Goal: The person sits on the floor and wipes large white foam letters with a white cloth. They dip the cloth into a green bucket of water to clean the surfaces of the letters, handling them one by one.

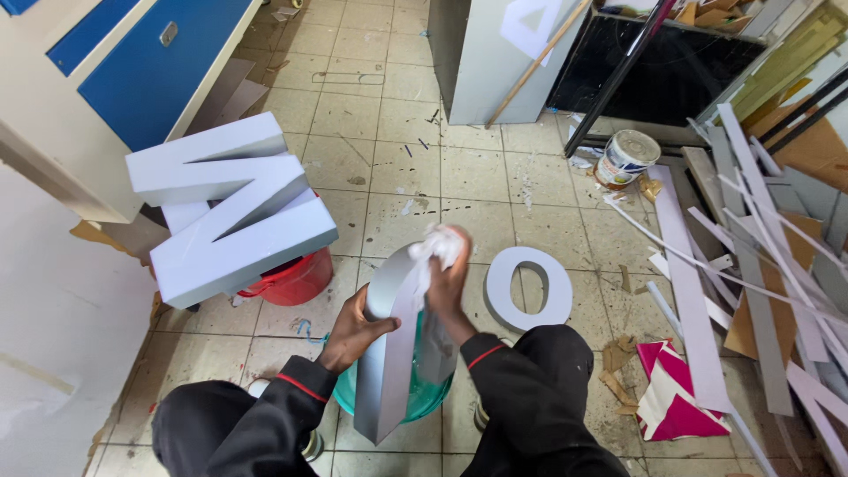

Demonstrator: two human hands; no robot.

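Observation:
A silver metal channel letter (389,353) stands on edge over a teal plastic bucket (426,399) between my knees. My left hand (351,331) grips the letter's left side wall. My right hand (449,281) presses a crumpled white cloth (439,246) against the letter's curved upper rim. Both arms are in black sleeves with red piping.
A large white block letter (231,205) rests on a red bucket (296,280) at left. A flat white ring-shaped letter (528,287) lies on the tiled floor. A paint tin (626,158), grey strips (751,265) and pink-white scraps (673,393) clutter the right. A blue cabinet (146,66) stands upper left.

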